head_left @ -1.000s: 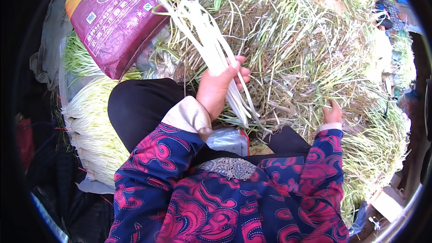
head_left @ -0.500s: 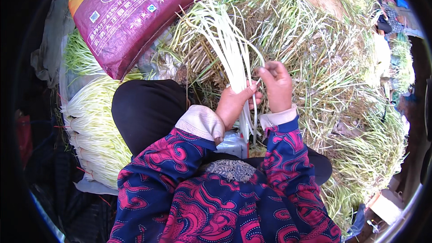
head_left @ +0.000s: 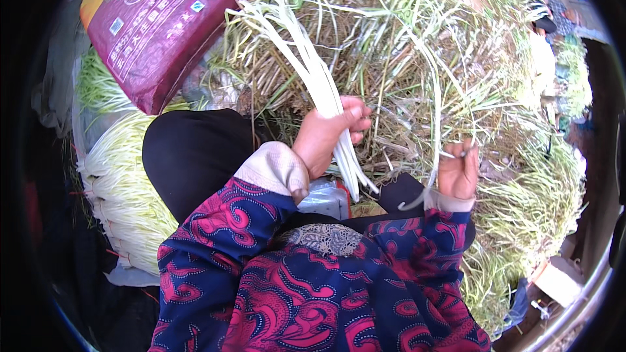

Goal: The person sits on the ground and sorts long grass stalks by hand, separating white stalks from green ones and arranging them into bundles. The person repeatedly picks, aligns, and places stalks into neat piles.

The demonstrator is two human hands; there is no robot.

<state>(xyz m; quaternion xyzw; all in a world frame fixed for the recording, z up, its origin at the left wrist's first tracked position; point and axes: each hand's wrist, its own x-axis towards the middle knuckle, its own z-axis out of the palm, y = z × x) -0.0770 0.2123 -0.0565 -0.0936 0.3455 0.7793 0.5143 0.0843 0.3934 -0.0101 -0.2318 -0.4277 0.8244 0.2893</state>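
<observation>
My left hand (head_left: pixel 326 132) is closed round a slim bunch of pale stalks (head_left: pixel 312 72), like blanched garlic shoots, their white ends pointing down towards my lap and their leafy tops leaning up and left. Farther right, my right hand (head_left: pixel 460 173) is pinched on a single long, thin strip of leaf (head_left: pixel 436 111), apart from the bunch. This strip runs up from beside the fingers, and its lower end curls near my sleeve cuff. A broad heap of loose green and straw-coloured stalks and leaves (head_left: pixel 502 85) spreads beyond both hands.
Tied bundles of pale stalks (head_left: pixel 127 182) lie stacked at the left. Above them rests a full purple-red sack (head_left: pixel 166 26). Clear plastic packaging (head_left: pixel 324 199) sits by my lap. A white box (head_left: pixel 559 283) stands at the lower right, and a person (head_left: pixel 557 13) is far off at the upper right.
My right hand has moved down and right, away from the bunch, drawing the thin strip with it. My left hand still holds the bunch and has shifted slightly.
</observation>
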